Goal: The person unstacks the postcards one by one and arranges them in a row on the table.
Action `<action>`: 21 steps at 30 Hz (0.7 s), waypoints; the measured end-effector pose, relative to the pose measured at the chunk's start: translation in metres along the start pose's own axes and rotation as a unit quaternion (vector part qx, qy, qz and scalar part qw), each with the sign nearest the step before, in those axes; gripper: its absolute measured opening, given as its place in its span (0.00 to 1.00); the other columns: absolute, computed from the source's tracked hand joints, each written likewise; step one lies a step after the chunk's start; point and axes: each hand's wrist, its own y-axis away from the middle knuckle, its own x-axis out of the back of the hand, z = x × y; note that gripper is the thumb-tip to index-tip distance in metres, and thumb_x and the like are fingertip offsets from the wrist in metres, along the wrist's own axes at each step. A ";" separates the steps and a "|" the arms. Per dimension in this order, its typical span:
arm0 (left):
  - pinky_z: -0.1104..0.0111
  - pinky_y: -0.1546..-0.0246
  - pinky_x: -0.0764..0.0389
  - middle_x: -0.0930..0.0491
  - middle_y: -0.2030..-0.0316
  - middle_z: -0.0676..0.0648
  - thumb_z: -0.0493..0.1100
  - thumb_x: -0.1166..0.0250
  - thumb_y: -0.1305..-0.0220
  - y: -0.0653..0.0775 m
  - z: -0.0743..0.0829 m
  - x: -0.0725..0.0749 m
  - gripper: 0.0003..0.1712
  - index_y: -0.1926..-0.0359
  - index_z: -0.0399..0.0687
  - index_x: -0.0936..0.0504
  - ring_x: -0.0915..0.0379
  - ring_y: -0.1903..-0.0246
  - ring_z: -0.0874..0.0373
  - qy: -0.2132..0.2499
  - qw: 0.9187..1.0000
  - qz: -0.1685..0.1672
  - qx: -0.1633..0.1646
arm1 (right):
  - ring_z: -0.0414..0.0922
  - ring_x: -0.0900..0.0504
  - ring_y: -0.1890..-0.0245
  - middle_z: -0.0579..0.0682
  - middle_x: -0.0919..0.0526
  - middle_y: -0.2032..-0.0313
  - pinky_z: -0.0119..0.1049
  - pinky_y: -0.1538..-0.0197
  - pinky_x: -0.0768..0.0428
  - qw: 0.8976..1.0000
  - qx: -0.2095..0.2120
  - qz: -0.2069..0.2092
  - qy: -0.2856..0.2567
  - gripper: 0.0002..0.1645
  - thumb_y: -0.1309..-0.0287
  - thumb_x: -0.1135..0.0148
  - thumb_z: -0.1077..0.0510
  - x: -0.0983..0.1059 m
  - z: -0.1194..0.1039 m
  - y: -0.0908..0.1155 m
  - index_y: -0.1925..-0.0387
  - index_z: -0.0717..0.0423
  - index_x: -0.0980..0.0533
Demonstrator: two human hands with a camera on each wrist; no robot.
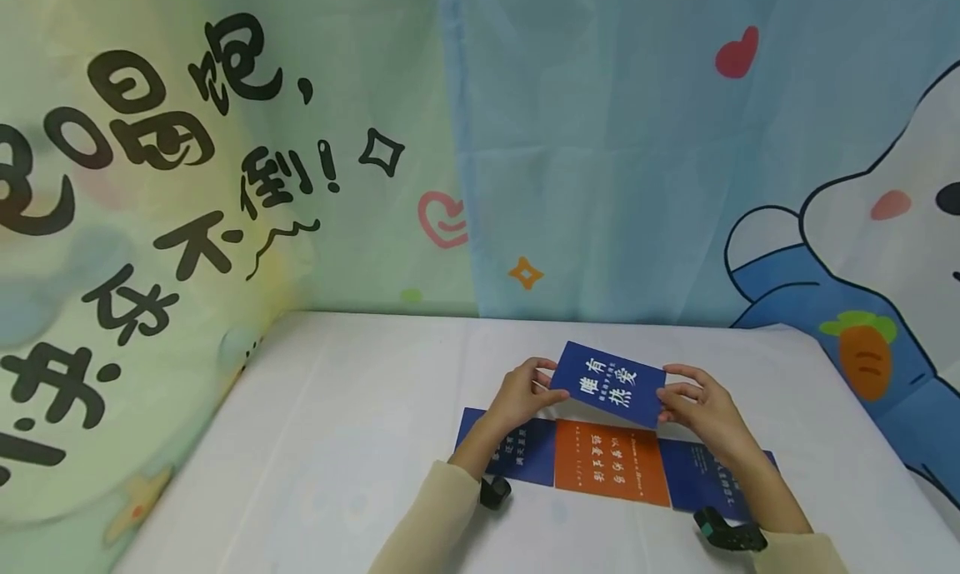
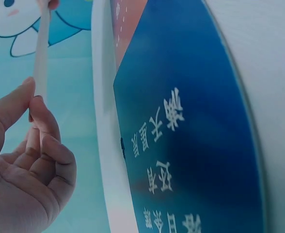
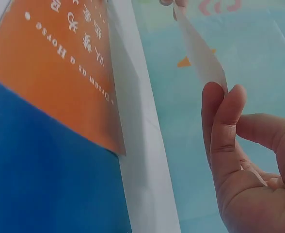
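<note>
Between both hands a blue card (image 1: 609, 382) with white Chinese characters is held up, tilted, above the table. At its left end, my left hand (image 1: 519, 401) pinches it between thumb and finger. The opposite end is pinched by my right hand (image 1: 708, 416). Below, in a row on the table, lie a blue card (image 1: 536, 453), an orange card (image 1: 611, 461) and another blue card (image 1: 693, 470), partly covered by the hands and forearms. Both wrist views show the held card edge-on, its pale back (image 3: 203, 53) visible in the right one.
A white cloth covers the table (image 1: 337, 441). Behind it hangs a printed curtain (image 1: 600, 182) with a cartoon figure at right and large black characters at left. Dark wrist cameras sit on the left wrist (image 1: 495, 492) and right wrist (image 1: 727, 531).
</note>
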 end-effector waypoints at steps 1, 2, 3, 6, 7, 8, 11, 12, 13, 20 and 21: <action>0.74 0.71 0.23 0.20 0.64 0.47 0.44 0.29 0.41 0.002 0.000 0.002 0.28 0.41 0.39 0.26 0.26 0.71 0.65 0.002 1.000 0.000 0.001 | 0.43 0.16 0.72 0.43 0.19 0.64 0.30 0.60 0.18 1.000 0.002 -0.003 -0.001 0.37 0.32 0.42 0.55 -0.001 -0.001 0.000 0.32 0.67 0.47; 0.74 0.71 0.23 0.20 0.63 0.47 0.43 0.29 0.40 0.003 0.000 0.003 0.28 0.41 0.39 0.26 0.26 0.71 0.65 0.003 1.000 0.001 0.001 | 0.43 0.16 0.72 0.43 0.19 0.65 0.31 0.60 0.18 1.000 0.002 -0.006 -0.005 0.37 0.32 0.42 0.55 -0.003 -0.002 -0.001 0.32 0.66 0.47; 0.74 0.71 0.23 0.20 0.63 0.47 0.43 0.29 0.40 0.004 0.000 0.005 0.28 0.41 0.40 0.26 0.26 0.71 0.65 0.005 1.000 0.003 0.001 | 0.43 0.16 0.72 0.43 0.19 0.64 0.31 0.60 0.18 1.000 0.004 -0.011 -0.008 0.37 0.32 0.42 0.56 -0.004 -0.003 -0.001 0.32 0.67 0.48; 0.74 0.71 0.24 0.21 0.63 0.47 0.43 0.29 0.40 0.008 0.001 0.011 0.28 0.41 0.40 0.26 0.26 0.71 0.65 0.011 1.000 0.005 -0.003 | 0.43 0.16 0.72 0.43 0.18 0.65 0.31 0.60 0.18 1.000 0.009 -0.022 -0.011 0.36 0.31 0.43 0.57 -0.006 -0.005 -0.002 0.31 0.67 0.48; 0.75 0.71 0.24 0.21 0.63 0.47 0.44 0.30 0.40 0.009 0.000 0.012 0.28 0.41 0.40 0.26 0.27 0.71 0.65 0.011 1.000 0.007 -0.005 | 0.43 0.16 0.72 0.43 0.18 0.64 0.31 0.60 0.18 1.000 0.011 -0.025 -0.011 0.36 0.31 0.43 0.57 -0.007 -0.006 -0.002 0.31 0.67 0.48; 0.75 0.71 0.24 0.21 0.64 0.47 0.44 0.30 0.40 0.010 0.001 0.014 0.28 0.41 0.40 0.27 0.27 0.72 0.65 0.012 1.000 0.008 -0.006 | 0.44 0.16 0.72 0.43 0.18 0.64 0.31 0.60 0.18 1.000 0.010 -0.027 -0.012 0.36 0.31 0.43 0.56 -0.008 -0.007 -0.003 0.32 0.67 0.48; 0.75 0.71 0.24 0.21 0.64 0.48 0.44 0.29 0.40 0.015 0.001 0.020 0.28 0.41 0.40 0.26 0.27 0.72 0.65 0.013 1.000 0.014 -0.008 | 0.44 0.16 0.72 0.43 0.18 0.65 0.32 0.60 0.18 0.999 0.011 -0.032 -0.014 0.36 0.31 0.43 0.56 -0.012 -0.010 -0.004 0.32 0.66 0.47; 0.75 0.71 0.25 0.21 0.64 0.48 0.44 0.29 0.40 0.017 0.001 0.021 0.28 0.41 0.41 0.26 0.28 0.72 0.64 0.014 1.000 0.016 -0.007 | 0.44 0.15 0.72 0.43 0.18 0.65 0.32 0.61 0.17 0.999 0.010 -0.034 -0.015 0.36 0.32 0.43 0.56 -0.014 -0.011 -0.005 0.32 0.66 0.47; 0.75 0.71 0.25 0.21 0.65 0.48 0.45 0.29 0.41 0.019 0.000 0.023 0.28 0.41 0.41 0.26 0.28 0.73 0.64 0.013 1.000 0.020 -0.006 | 0.44 0.15 0.72 0.43 0.18 0.65 0.32 0.61 0.17 0.999 0.009 -0.035 -0.018 0.35 0.32 0.42 0.56 -0.016 -0.012 -0.005 0.33 0.66 0.47; 0.74 0.71 0.25 0.21 0.65 0.48 0.45 0.28 0.41 0.028 -0.007 0.032 0.29 0.42 0.42 0.26 0.27 0.72 0.64 -0.003 0.999 0.032 0.001 | 0.44 0.15 0.73 0.47 0.18 0.65 0.34 0.62 0.17 0.999 0.009 -0.047 -0.021 0.34 0.31 0.43 0.59 -0.029 -0.016 -0.007 0.33 0.66 0.47; 0.74 0.71 0.25 0.21 0.65 0.48 0.45 0.29 0.41 0.030 -0.007 0.034 0.29 0.42 0.42 0.26 0.27 0.72 0.64 -0.004 0.999 0.033 0.001 | 0.44 0.15 0.73 0.48 0.19 0.65 0.34 0.62 0.17 0.999 0.008 -0.047 -0.019 0.34 0.31 0.43 0.59 -0.031 -0.016 -0.007 0.33 0.65 0.47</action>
